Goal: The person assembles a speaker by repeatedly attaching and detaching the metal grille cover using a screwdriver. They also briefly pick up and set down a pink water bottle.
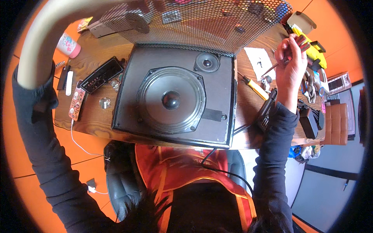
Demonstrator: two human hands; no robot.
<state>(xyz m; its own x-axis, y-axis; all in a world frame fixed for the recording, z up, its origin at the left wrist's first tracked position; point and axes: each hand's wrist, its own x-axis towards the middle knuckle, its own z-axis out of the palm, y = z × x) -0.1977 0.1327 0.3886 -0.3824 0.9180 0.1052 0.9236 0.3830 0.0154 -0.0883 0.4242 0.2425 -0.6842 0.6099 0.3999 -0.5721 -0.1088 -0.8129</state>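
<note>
A black speaker box (128,91) lies face up in front of me. Its face carries a large round woofer (155,110), a small tweeter (207,62) and a dark strip of tape (213,115). Along the box's far edge stands a black perforated metal grille (210,29), raised and leaning away. My left arm reaches up past the grille's left side, and the hand is cut off by the top edge. To the right of the grille, my right hand (292,58) is closed round the red and black handle of a screwdriver (269,71), its thin shaft pointing down to the left.
Right of the box lie a yellow-handled screwdriver (259,89), white paper (261,62) and a yellow tool (316,56). A black panel (101,75), an orange patterned power strip (77,101) and a pink-white cup (68,46) are at left. A black cable (229,173) crosses my red apron.
</note>
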